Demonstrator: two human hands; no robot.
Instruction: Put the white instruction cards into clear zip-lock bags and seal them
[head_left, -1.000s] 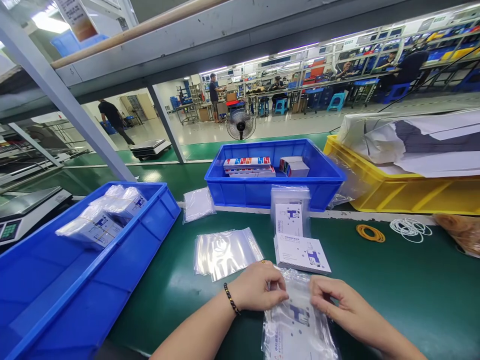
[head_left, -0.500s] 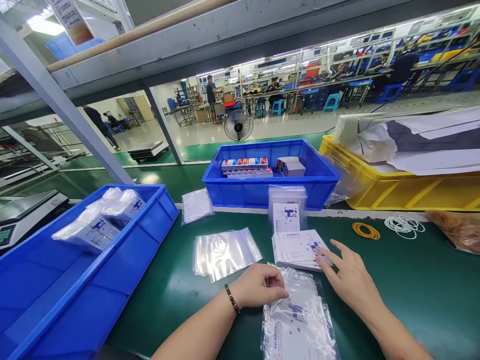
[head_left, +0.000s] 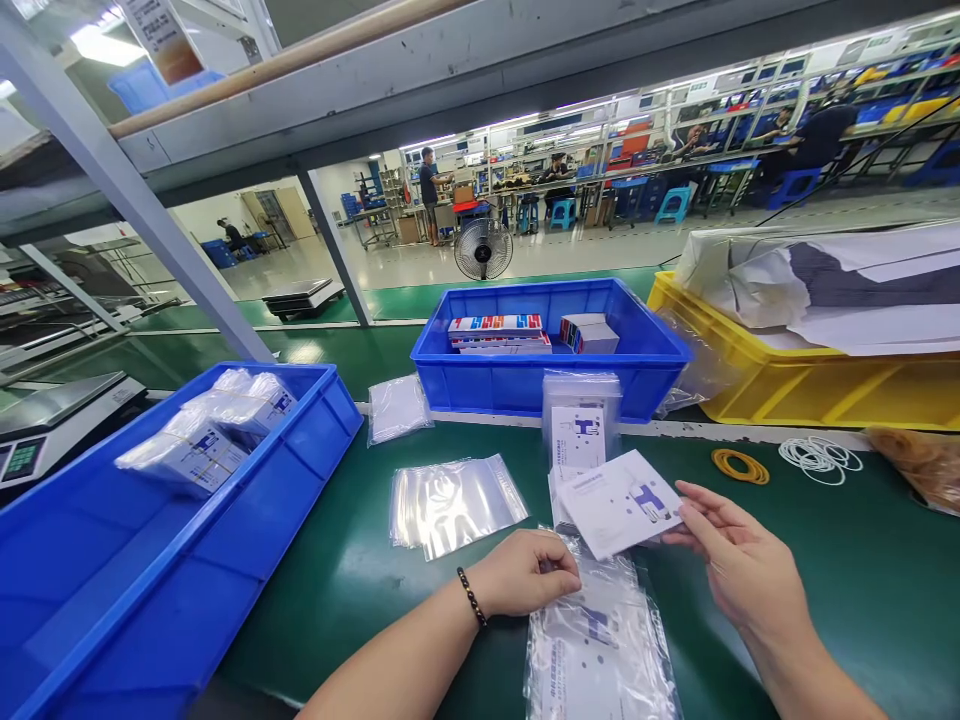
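My right hand pinches the right corner of a white printed booklet with a purple figure on it, held tilted above a stack of the same booklets. My left hand, with a beaded bracelet at its wrist, has thumb and fingers closed on the top edge of a clear plastic bag. More bags lie under that one, and a printed booklet shows through the film. Left of the hands is a spread of flat clear bags. Behind the stack, a bagged booklet leans against a blue bin.
The blue bin at the back holds printed boxes. Another blue bin at left holds banded bagged bundles. A yellow bin with paper stands at right, near yellow rubber bands and white bands. A scale sits far left.
My right hand has taken the top booklet from the stack and lifted it, turning it at an angle. My left hand stays at the bag's edge.
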